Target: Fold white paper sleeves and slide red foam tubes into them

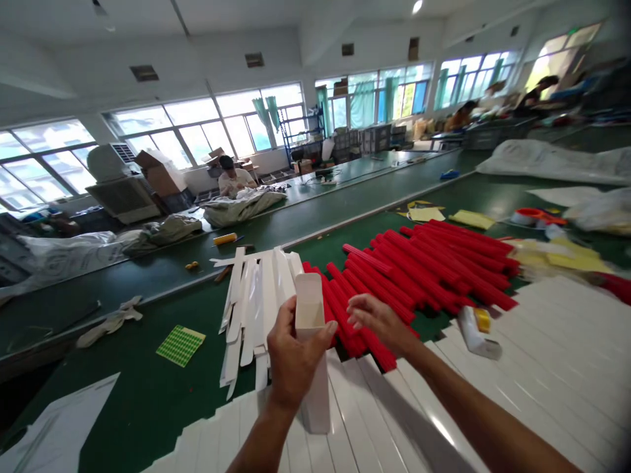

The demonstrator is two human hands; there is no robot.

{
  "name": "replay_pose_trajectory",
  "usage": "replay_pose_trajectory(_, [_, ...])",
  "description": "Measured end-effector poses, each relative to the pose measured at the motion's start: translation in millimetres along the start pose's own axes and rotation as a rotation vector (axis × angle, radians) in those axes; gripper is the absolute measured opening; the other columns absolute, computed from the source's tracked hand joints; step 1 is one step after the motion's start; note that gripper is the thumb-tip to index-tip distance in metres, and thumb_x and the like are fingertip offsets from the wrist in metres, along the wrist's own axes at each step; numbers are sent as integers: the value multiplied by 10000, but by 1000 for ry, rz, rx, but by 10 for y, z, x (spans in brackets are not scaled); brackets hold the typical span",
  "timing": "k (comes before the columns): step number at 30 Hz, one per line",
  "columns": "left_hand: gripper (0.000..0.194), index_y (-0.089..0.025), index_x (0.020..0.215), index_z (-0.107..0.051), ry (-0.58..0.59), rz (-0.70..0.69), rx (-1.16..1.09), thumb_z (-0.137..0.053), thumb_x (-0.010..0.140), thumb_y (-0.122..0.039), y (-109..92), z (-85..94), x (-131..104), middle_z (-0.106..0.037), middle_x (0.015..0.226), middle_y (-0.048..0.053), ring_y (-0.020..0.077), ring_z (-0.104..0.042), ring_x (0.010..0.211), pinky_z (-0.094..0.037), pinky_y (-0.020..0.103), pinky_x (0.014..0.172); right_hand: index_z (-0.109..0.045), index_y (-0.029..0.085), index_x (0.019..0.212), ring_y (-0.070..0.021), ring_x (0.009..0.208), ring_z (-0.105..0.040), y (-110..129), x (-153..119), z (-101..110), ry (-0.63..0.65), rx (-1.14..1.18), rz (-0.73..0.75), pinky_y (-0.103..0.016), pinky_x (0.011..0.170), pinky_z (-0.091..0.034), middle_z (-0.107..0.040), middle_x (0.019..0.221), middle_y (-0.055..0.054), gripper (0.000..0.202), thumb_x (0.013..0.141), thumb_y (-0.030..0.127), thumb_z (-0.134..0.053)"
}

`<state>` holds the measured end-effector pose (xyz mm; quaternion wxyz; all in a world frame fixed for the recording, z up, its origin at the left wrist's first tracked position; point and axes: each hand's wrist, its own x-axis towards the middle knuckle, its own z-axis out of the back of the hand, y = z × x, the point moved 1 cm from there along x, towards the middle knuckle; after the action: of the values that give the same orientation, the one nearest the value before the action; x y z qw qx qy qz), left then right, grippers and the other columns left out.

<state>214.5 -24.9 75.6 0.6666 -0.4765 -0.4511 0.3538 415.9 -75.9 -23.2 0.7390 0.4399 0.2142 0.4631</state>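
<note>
My left hand (pixel 296 351) is wrapped round a long narrow white box (pixel 318 394), held tilted with its open end and raised flap facing up. The inside of the box shows no contents. My right hand (pixel 377 320) hovers just right of the box, its fingers apart and holding nothing, above a heap of red tubes (pixel 414 269). Flat white cartons (pixel 266 282) lie stacked to the left of the box. Below my hands, rows of white boxes (pixel 384 407) cover the near side of the table.
A small white box with a yellow roll (pixel 482 320) lies at right. Green sticker sheet (pixel 181 345), gloves (pixel 111 322) and paper (pixel 64 420) lie at left. Yellow papers (pixel 470 219) and orange tape (pixel 527 215) sit beyond the tubes. A person (pixel 235 179) sits across the belt.
</note>
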Motion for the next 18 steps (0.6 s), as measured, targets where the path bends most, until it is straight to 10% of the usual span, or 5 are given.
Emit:
replay_pose_trajectory(4, [626,-155,1145,-562,-101,-19,-101,-809,679,-490,127,-106,-52,-696,931,71,215,-698,724,-603,302,565,-470,28,1355,-347,1181,-556,-731,850,471,-340,-269,-335,-502,993,-425,-573,1244,-278,541,908,332,-454])
replay_pose_trajectory(10, [866,-185,1427,-345,-187,-221,-54,-804,735,-434,500,-250,-19,-662,1103,121,204,-714,829,-613,288,685,-537,86,1342,-466,1218,-510,-1260,1493,601,-306,-511,-535,-644,932,-374,-543,1280,-321,574,880,426,-556])
replay_pose_trajectory(14, [544,-196,1207,-563,-151,-573,180,-793,758,-399,412,-160,158,-679,1043,83,202,-691,914,-609,300,774,-622,6,1196,-404,1113,-604,-1196,1577,638,-242,-615,-461,-485,845,-434,-601,1143,-355,449,931,346,-496])
replay_pose_trajectory(18, [549,-191,1112,-534,-139,-495,246,-822,710,-428,293,-47,280,-647,872,21,140,-646,710,-574,225,586,-648,-77,1068,-387,1078,-628,-752,1488,980,-279,-721,-285,-451,785,-410,-597,1054,-395,512,992,348,-372])
